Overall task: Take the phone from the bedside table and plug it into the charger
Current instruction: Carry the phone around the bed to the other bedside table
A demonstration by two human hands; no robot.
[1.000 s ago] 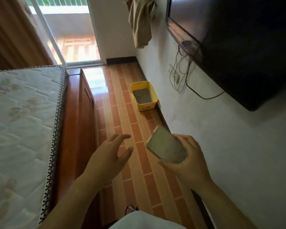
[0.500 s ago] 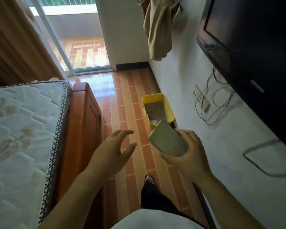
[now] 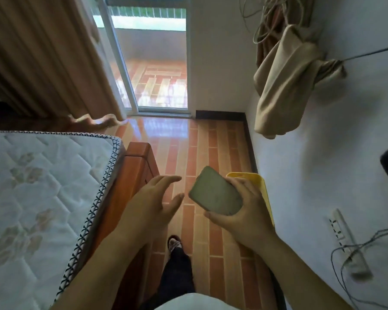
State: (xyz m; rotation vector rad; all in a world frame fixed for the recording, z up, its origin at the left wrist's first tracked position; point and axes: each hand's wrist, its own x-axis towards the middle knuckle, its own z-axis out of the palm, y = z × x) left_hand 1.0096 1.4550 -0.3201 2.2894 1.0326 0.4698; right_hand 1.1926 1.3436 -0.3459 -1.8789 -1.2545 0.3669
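Observation:
My right hand [image 3: 244, 218] grips the phone [image 3: 215, 193], a flat slab in a grey-green case, tilted with its back toward me above the tiled floor. My left hand [image 3: 152, 202] hovers just left of it, fingers spread and holding nothing. On the white wall at the right a white power strip [image 3: 343, 229] is mounted, with thin dark cables [image 3: 345, 249] looping down from it. I cannot make out a charger plug among the cables.
A mattress [image 3: 43, 198] on a wooden bed frame [image 3: 137, 166] fills the left. A yellow bin [image 3: 263, 193] sits on the floor by the wall, partly behind my right hand. Beige clothes [image 3: 287, 86] hang on the wall; a glass door [image 3: 152, 63] lies ahead.
The view has moved forward along the aisle: the yellow bin is now under my right hand, the power strip has come near at right, and the dark TV has slid almost out of view.

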